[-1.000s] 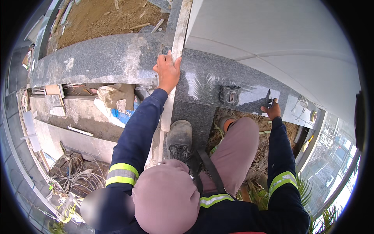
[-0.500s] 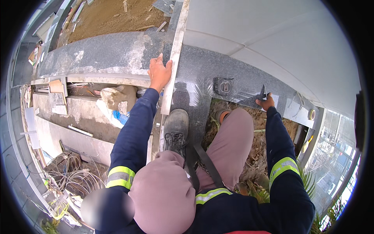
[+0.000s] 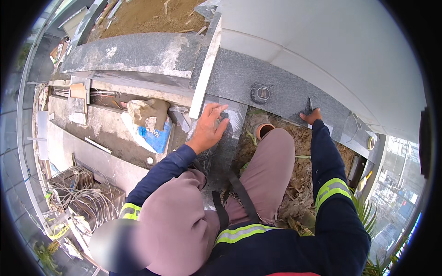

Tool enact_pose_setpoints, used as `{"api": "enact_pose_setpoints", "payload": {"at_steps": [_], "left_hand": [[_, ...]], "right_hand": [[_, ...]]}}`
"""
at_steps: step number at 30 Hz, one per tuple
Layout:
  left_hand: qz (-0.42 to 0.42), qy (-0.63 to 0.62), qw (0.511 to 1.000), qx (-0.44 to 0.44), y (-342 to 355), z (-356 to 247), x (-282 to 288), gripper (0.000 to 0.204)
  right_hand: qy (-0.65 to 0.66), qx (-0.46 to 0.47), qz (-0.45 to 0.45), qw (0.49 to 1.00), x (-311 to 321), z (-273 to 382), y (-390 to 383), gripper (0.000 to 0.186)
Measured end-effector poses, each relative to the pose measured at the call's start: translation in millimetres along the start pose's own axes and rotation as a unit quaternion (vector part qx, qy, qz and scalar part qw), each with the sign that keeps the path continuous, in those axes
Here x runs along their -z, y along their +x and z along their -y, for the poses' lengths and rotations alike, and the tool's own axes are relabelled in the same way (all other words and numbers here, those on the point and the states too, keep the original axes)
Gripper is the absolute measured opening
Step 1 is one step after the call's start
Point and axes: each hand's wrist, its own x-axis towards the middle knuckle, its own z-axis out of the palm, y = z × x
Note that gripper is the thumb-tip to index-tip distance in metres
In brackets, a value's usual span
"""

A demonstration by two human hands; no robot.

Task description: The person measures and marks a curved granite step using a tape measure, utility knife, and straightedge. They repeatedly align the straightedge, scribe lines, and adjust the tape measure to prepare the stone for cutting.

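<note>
My left hand point(image 3: 210, 128) hovers or rests over the near stretch of dark stone slab, its fingers apart and nothing in them. Just beyond its fingertips the near end of a long pale straight bar point(image 3: 207, 73) lies across the stone. My right hand point(image 3: 312, 116) is at the edge of the long grey granite ledge point(image 3: 285, 83), closed around a dark, pointed, blade-like tool point(image 3: 309, 106). Its handle is hidden by the fingers. Between my hands, a black tape measure point(image 3: 262, 93) sits on the ledge.
Soil point(image 3: 299, 179) fills the gap under my right arm. A white wall point(image 3: 322, 41) borders the ledge, with a roll of yellow tape point(image 3: 371, 143) at its right end. To the left are a blue-and-white sack point(image 3: 154, 138) and tangled cables point(image 3: 87, 195) inside the trench.
My left hand has come off the pale bar and moved nearer to me, over the slab. My left shoe has gone out of sight. My right hand stays at the ledge.
</note>
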Motion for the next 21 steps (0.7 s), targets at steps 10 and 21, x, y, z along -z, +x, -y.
{"api": "enact_pose_setpoints", "payload": {"at_steps": [10,21], "left_hand": [[0.077,-0.024,0.996,0.042,-18.5,-46.0,-15.2,0.018],[0.238,0.317,0.914,-0.083,108.1,76.3,53.0,0.038]], "right_hand": [[0.010,-0.037,0.014,0.999,9.5,16.6,-27.8,0.140],[0.037,-0.028,-0.069,0.997,-3.2,-6.0,-23.9,0.097]]}}
